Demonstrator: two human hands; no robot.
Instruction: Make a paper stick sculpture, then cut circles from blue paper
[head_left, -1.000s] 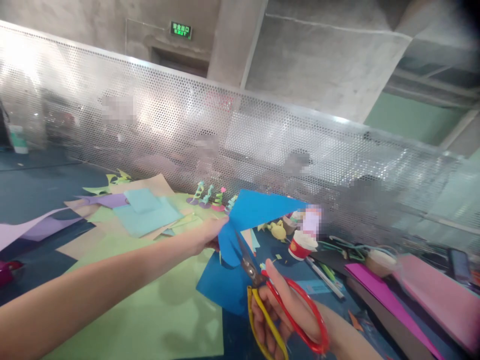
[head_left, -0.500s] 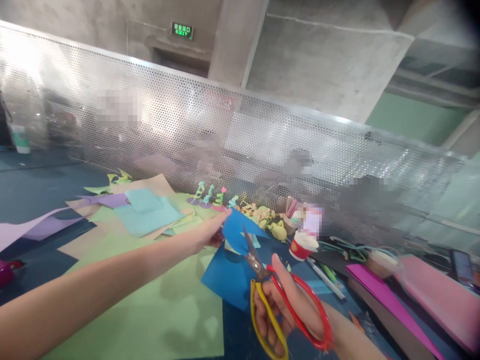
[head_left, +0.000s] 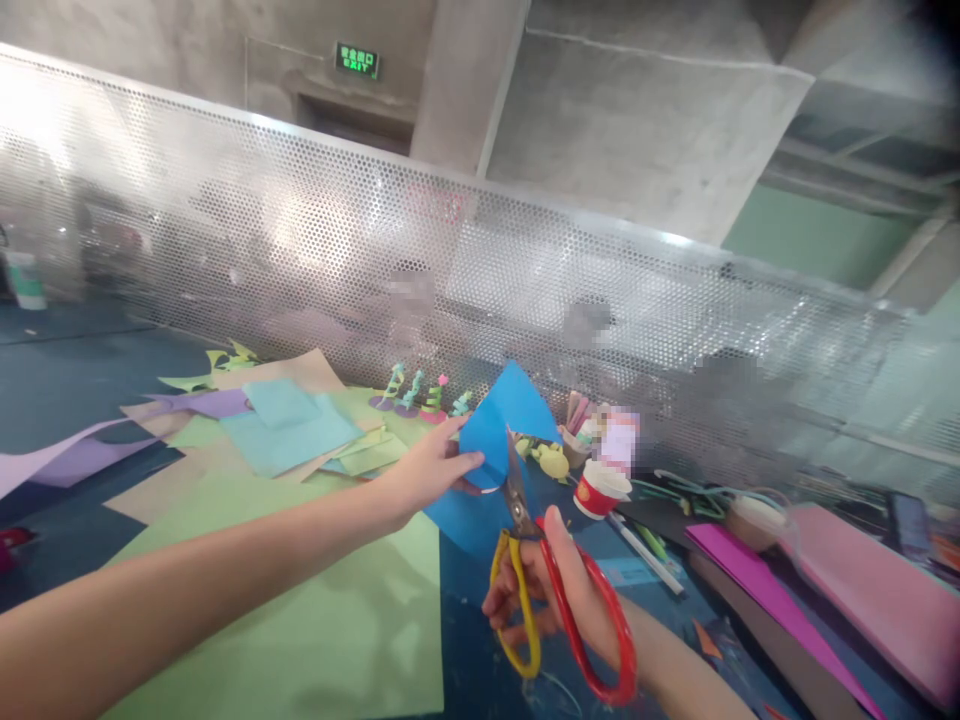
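Observation:
My left hand point(head_left: 431, 465) pinches a piece of blue paper point(head_left: 487, 425) by its left edge, thumb in front. The paper is lifted above the table, its cut part bending up and to the right in a pointed flap. In my right hand point(head_left: 577, 590) is a pair of scissors point(head_left: 517, 505) with one red and one yellow handle loop. Their blades point up at the cut in the blue paper. Another blue sheet point(head_left: 465, 525) lies below, partly hidden by the hands. Under my left forearm spreads a large light green sheet point(head_left: 300, 610).
Small spiral paper figures point(head_left: 433, 400) stand along a perforated metal screen point(head_left: 330, 240). A red and white paper cup point(head_left: 600, 488), a white pen point(head_left: 649, 555), magenta paper point(head_left: 772, 600) and a pink folder point(head_left: 870, 590) lie to the right. Light blue paper point(head_left: 292, 430) lies at the left.
The blue paper has been raised and turned, its cut flap now standing upward. My left hand has shifted its hold lower on the paper; the scissors' handles have come somewhat closer together.

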